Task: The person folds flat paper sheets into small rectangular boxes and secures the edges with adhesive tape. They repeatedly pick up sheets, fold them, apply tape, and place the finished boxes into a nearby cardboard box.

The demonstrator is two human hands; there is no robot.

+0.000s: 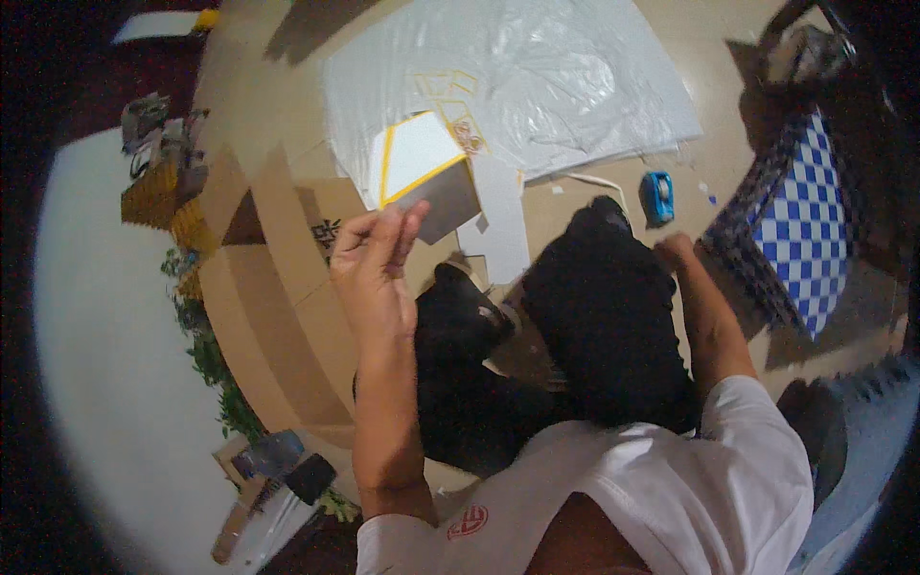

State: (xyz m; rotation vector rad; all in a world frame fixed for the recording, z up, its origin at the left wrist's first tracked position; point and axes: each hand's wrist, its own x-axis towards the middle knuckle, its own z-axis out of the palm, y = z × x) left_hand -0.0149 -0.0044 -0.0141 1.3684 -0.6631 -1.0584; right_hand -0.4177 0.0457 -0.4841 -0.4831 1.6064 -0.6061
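My left hand (374, 254) is raised in front of me and pinches the lower edge of a folded card piece (426, 168), white on top with yellow tape along its edges and grey underneath. My right hand (676, 251) rests low by my black-trousered knee (599, 297), its fingers mostly hidden, a short way below a blue tape dispenser (657, 195) on the floor. Whether it holds anything is not visible.
A large white sheet under clear plastic (517, 77) lies ahead, with yellow tape outlines on it. Flattened brown cardboard (268, 287) spreads at the left. A blue-and-white checked mat (805, 220) lies at the right. Green foliage and clutter line the left edge.
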